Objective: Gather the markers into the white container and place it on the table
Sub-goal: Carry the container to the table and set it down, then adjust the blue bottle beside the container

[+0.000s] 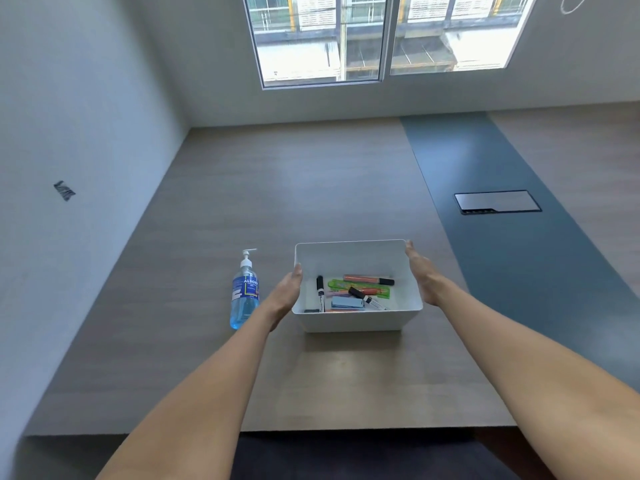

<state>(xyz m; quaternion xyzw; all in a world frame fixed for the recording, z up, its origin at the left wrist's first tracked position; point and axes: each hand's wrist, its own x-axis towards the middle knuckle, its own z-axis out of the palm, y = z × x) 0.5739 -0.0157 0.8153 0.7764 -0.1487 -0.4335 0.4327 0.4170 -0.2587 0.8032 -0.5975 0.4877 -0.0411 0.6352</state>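
Note:
The white container (349, 258) stands on the wooden table (277, 188), a little in front of me. Inside it lie several markers: an orange one with a black cap (367, 280), a white one with a black cap (320, 289), another black-capped one (367, 298), plus green and blue flat items. My left hand (285, 296) presses against the container's left wall. My right hand (420, 275) is flat against its right wall. Both hands hold the container between them.
A clear pump bottle of blue liquid (245, 292) stands just left of my left hand. A dark blue strip (512, 258) runs down the table's right side with a black cable hatch (497, 201) set in it. A wall borders the table's left; a window is behind.

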